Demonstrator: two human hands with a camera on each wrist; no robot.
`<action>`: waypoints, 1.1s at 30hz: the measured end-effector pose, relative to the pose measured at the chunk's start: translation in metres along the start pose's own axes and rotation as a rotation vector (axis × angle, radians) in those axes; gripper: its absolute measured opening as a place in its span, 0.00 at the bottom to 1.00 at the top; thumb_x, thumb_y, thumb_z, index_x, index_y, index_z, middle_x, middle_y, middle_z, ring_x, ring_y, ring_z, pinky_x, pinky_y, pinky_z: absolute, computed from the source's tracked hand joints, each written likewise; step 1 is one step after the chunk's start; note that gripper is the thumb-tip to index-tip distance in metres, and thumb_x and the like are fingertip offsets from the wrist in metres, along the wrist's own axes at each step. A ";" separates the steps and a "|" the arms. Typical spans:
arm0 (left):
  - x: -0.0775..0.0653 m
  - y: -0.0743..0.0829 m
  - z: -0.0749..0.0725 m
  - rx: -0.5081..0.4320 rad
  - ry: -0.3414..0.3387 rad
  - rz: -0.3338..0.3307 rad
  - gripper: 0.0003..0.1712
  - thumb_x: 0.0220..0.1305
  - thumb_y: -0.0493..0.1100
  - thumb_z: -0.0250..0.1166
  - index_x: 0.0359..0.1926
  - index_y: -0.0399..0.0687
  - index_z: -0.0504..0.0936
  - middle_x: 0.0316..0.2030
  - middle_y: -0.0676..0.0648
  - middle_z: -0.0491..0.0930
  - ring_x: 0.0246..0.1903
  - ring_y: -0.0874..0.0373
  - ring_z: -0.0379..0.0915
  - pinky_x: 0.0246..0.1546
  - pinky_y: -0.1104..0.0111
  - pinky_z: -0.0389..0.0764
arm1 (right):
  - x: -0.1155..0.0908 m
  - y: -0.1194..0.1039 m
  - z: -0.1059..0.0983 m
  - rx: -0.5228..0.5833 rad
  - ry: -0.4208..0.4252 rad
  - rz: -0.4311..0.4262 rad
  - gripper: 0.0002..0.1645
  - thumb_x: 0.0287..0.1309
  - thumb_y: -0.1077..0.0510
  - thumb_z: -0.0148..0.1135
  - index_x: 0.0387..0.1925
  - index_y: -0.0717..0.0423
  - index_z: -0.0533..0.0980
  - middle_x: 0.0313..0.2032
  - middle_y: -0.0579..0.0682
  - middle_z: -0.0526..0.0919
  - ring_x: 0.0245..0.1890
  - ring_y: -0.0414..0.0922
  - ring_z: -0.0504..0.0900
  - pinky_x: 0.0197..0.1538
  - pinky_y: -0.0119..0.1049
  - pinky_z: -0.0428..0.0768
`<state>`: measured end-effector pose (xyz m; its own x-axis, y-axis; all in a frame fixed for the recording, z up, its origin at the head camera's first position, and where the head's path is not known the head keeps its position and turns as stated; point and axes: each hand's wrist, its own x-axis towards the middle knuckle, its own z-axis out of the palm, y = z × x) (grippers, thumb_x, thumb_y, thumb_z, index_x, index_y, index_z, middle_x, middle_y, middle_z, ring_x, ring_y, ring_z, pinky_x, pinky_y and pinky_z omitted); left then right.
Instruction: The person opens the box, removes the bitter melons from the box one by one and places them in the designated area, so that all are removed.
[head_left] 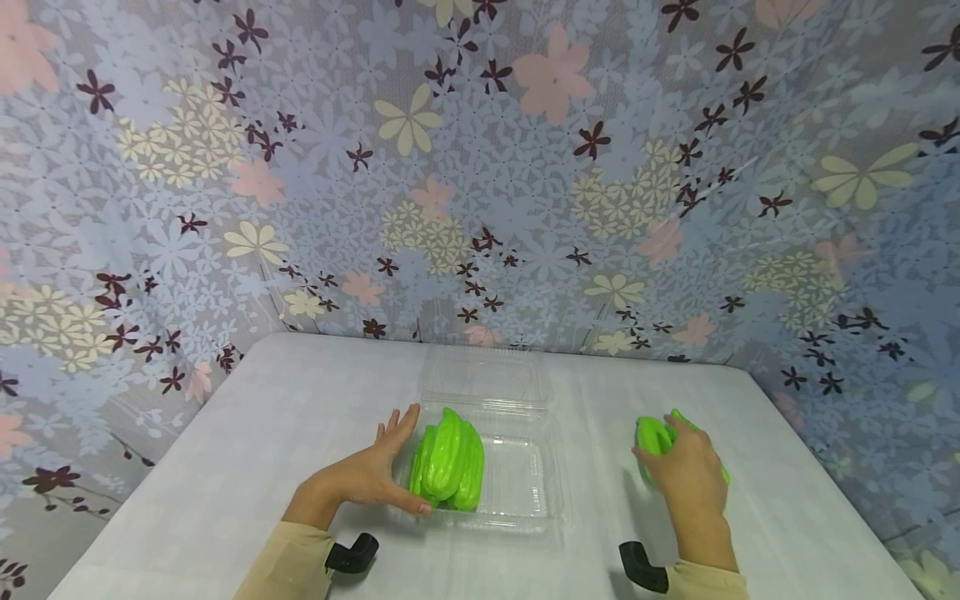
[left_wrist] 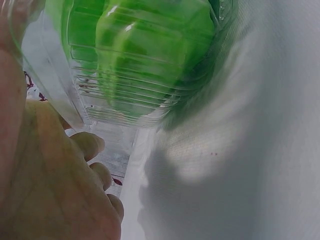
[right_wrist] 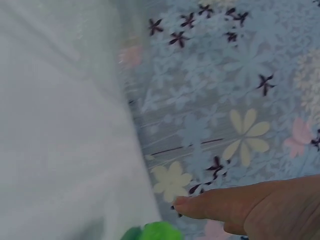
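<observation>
Container wall [left_wrist: 132, 118] between splayed left hand [head_left: 367, 475] and green bunch [head_left: 450, 462], table [head_left: 300, 400] beneath, another green piece [head_left: 652, 435] in curled right hand [head_left: 690, 471].

A blue-grey floral backdrop [head_left: 480, 175] rises behind a white-covered table [head_left: 322, 392].

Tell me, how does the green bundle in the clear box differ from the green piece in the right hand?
The green bundle lies inside the clear box, while the green piece is outside it, gripped by the right hand. In the head view, the green bundle's long ridges show plainly, whereas the right hand hides much of the green piece. Both are bright green.
</observation>
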<state>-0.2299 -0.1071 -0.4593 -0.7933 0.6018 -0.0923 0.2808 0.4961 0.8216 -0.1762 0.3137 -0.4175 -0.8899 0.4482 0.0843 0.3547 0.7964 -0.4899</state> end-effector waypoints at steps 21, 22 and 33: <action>-0.001 0.003 -0.001 0.002 -0.001 0.006 0.83 0.41 0.56 0.85 0.80 0.48 0.30 0.78 0.41 0.23 0.73 0.39 0.10 0.69 0.40 0.24 | -0.007 -0.030 -0.018 0.257 -0.156 -0.035 0.71 0.49 0.34 0.76 0.79 0.62 0.46 0.71 0.71 0.60 0.67 0.69 0.65 0.61 0.64 0.70; -0.001 0.002 -0.001 0.001 -0.002 0.007 0.83 0.41 0.56 0.85 0.80 0.48 0.30 0.78 0.41 0.23 0.73 0.39 0.10 0.69 0.40 0.24 | -0.008 -0.030 -0.017 0.268 -0.166 -0.038 0.72 0.49 0.33 0.76 0.79 0.62 0.47 0.71 0.71 0.61 0.66 0.68 0.66 0.61 0.63 0.71; -0.001 0.002 0.000 0.003 0.001 0.002 0.83 0.41 0.56 0.85 0.81 0.49 0.30 0.78 0.41 0.24 0.73 0.39 0.10 0.69 0.39 0.25 | -0.013 -0.041 -0.013 0.491 -0.276 -0.049 0.70 0.44 0.36 0.80 0.79 0.57 0.52 0.71 0.66 0.63 0.67 0.64 0.67 0.57 0.56 0.78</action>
<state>-0.2291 -0.1067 -0.4572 -0.7936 0.6017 -0.0900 0.2840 0.4972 0.8198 -0.1756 0.2808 -0.3871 -0.9675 0.2399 -0.0804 0.1944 0.5015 -0.8431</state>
